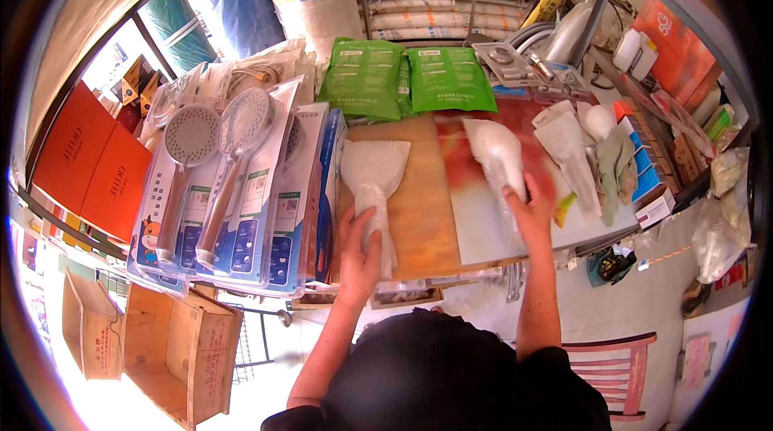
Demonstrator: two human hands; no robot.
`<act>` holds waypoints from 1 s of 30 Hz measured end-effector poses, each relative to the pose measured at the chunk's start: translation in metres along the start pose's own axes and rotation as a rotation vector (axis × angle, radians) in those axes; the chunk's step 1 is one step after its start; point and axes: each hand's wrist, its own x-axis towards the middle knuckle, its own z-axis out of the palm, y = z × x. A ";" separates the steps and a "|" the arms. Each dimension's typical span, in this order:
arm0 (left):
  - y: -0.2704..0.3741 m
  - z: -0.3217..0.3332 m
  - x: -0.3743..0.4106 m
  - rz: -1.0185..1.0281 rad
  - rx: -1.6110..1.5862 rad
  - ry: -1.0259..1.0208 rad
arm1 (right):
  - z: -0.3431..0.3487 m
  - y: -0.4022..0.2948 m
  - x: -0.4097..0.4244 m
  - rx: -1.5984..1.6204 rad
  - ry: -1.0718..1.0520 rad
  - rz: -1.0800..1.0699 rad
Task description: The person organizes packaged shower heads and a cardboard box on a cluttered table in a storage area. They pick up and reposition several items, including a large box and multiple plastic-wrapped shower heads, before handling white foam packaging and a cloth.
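My left hand [360, 250] rests on the handle end of a hand shower shape in white foam wrap [374, 168], which lies on the wooden board. My right hand [531, 207] grips the narrow end of a second wrapped hand shower shape [498, 150] over the white and red surface. To its right lies another wrapped piece [564, 141] beside a pale green glove [615, 171]. At the left, hand showers in blister packs [192, 135] lie in a stack.
Two green packets [450, 81] and packaged fittings [504, 63] line the back. Orange boxes [90, 159] stand at the far left. A blue and white box [646, 159] lies at the right. Wooden crates [175, 352] and a pink slatted chair [622, 370] are below the table.
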 end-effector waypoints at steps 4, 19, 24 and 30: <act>-0.001 0.001 0.001 0.007 0.009 0.005 | 0.041 -0.005 -0.016 0.101 -0.062 -0.045; 0.014 0.004 0.005 0.252 0.218 -0.086 | 0.107 -0.024 -0.059 -0.120 -0.220 -0.195; 0.012 0.004 0.004 0.227 0.225 -0.191 | 0.102 -0.036 -0.063 -0.062 -0.234 -0.138; 0.015 0.007 0.005 0.211 0.225 -0.203 | 0.103 -0.029 -0.064 -0.023 -0.214 -0.219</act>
